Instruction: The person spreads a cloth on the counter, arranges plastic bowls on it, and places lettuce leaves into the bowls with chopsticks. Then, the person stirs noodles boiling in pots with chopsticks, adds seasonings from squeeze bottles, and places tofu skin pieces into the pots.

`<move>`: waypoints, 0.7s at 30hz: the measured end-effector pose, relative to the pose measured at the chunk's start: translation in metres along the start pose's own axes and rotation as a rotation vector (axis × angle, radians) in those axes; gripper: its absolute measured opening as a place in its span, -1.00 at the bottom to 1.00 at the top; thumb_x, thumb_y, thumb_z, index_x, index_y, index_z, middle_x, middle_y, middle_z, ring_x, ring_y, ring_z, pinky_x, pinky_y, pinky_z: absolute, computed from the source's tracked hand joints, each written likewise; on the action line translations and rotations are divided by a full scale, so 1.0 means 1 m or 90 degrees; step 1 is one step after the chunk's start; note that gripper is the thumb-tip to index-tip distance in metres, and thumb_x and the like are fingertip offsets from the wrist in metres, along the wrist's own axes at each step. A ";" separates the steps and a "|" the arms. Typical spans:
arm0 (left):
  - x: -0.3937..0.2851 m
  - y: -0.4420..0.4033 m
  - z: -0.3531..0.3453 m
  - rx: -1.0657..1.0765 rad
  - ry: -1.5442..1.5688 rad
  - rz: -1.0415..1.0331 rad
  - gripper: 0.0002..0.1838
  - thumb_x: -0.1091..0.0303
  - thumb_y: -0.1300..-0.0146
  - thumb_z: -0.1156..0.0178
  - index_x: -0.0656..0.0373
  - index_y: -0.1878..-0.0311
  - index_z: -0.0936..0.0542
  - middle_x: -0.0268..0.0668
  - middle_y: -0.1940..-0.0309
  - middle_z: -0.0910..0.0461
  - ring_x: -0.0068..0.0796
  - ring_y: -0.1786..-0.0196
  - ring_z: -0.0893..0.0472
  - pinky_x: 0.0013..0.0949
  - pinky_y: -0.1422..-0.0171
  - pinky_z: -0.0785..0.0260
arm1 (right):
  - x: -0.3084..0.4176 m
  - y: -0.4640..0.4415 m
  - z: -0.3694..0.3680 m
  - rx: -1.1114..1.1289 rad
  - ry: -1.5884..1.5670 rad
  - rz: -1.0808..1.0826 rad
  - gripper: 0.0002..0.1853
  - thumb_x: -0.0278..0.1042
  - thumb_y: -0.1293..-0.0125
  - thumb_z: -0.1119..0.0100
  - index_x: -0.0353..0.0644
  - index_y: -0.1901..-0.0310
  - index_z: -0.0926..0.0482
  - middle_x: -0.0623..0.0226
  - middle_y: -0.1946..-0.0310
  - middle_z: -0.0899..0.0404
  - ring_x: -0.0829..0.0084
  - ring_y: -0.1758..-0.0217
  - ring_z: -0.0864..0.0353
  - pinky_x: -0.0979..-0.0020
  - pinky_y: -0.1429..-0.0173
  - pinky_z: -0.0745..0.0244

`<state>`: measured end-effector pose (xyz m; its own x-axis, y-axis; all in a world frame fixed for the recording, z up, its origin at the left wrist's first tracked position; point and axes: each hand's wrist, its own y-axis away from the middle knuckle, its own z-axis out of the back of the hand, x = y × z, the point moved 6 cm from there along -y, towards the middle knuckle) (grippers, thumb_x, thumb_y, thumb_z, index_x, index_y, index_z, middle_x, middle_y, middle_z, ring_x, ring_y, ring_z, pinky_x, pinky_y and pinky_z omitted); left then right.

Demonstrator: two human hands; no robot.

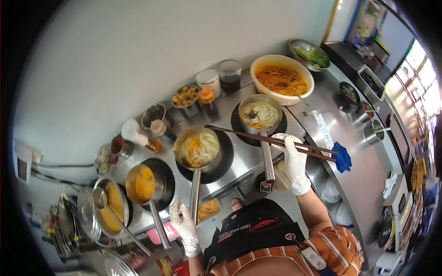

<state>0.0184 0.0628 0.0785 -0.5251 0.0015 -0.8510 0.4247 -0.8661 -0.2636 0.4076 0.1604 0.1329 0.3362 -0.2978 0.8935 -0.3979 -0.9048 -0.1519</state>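
My right hand (294, 158), in a white glove, is closed around a pair of long dark chopsticks (251, 134). Their tips point left, toward the rim of the middle saucepan (197, 148), which has noodles and yellow shreds in it. Just below my right hand runs the handle of another saucepan (260, 115), also with noodles in broth. My left hand (184, 224), gloved too, is between two pan handles with its fingers apart, holding nothing. On its left is the handle of a saucepan of orange-yellow soup (146, 184).
A ladle (120, 221) rests in a pot of yellow broth (113, 191) at the left. Along the wall stand bottles, jars and a container of round brown pieces (186, 96). A cream basin of red-orange food (282, 57), a bowl of greens (312, 57) and a blue cloth (341, 157) are rightward.
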 end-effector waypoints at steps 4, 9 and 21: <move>-0.026 -0.017 -0.039 0.103 0.036 -0.059 -0.74 0.52 -0.27 -0.17 0.31 -0.02 -0.57 -0.14 0.10 -0.61 -0.29 0.03 -0.58 -0.29 -0.17 -0.36 | 0.023 -0.004 0.055 -0.165 0.072 0.097 -0.76 -0.31 -0.42 -0.07 -0.36 0.19 -0.60 0.20 0.21 -0.63 0.44 0.18 -0.61 0.44 0.03 -0.54; -0.056 -0.034 -0.094 0.213 0.095 -0.123 -0.77 0.57 -0.27 -0.14 0.30 0.00 -0.58 -0.16 0.11 -0.59 -0.29 0.01 -0.56 -0.31 -0.18 -0.35 | 0.069 -0.032 0.100 -0.284 0.355 0.284 -0.84 -0.44 -0.32 -0.15 -0.30 0.15 -0.64 0.30 0.21 -0.66 0.47 0.13 -0.60 0.45 -0.05 -0.46; -0.103 -0.008 -0.136 0.135 -0.010 -0.091 -0.73 0.60 -0.23 -0.12 0.34 -0.01 -0.57 -0.09 0.07 -0.61 -0.20 -0.03 -0.58 -0.23 -0.21 -0.35 | -0.016 -0.202 0.102 0.113 0.395 0.330 -0.92 -0.54 -0.21 -0.26 -0.36 0.29 -0.61 0.15 0.30 -0.66 0.33 0.20 -0.63 0.42 0.03 -0.50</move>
<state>0.1694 0.1370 0.1062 -0.5813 0.1246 -0.8041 0.1816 -0.9434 -0.2775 0.5692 0.3168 0.1064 -0.4063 -0.5149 0.7548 -0.2145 -0.7493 -0.6266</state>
